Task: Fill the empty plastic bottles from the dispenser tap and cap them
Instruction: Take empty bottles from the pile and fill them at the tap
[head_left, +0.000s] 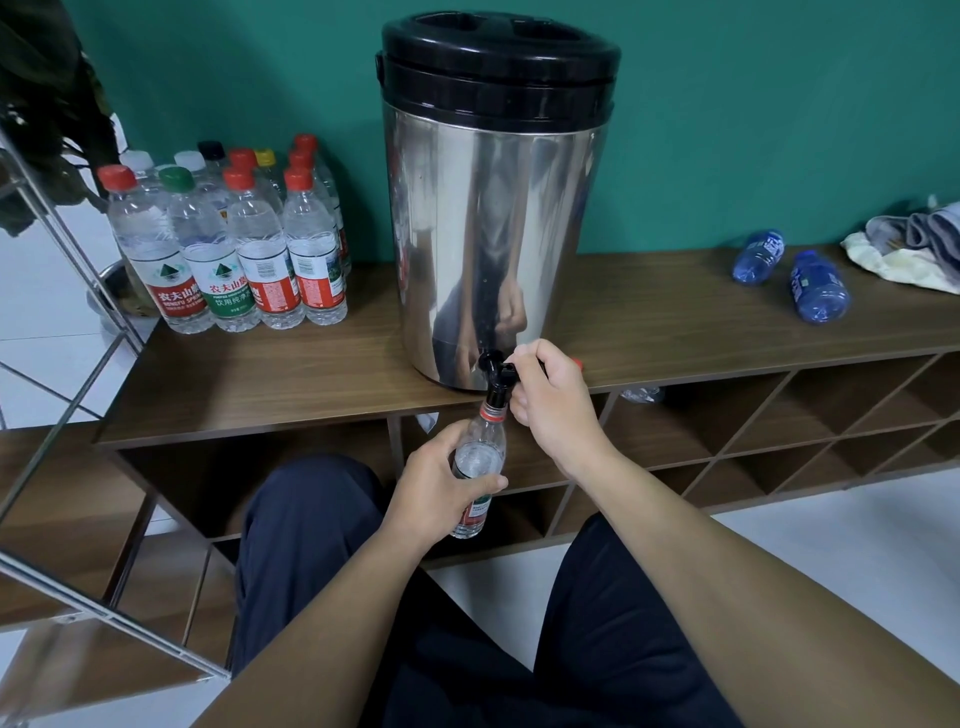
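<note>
tap (497, 370) lever mostly hidden under right hand (550, 402) grip; bottle (479, 457) mouth covered by the spout, water level unreadable; label half hidden behind left hand (441, 483); rear bottles in the capped cluster (234, 244) masked by the front row; cloth pile (919, 249) cut by right edge; item (644, 395) under worktop (311, 374) too blurred to tell

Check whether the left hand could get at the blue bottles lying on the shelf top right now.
Probably not: the left hand grips the bottle under the tap, and the blue bottles lie far right, beyond the right hand.
</note>
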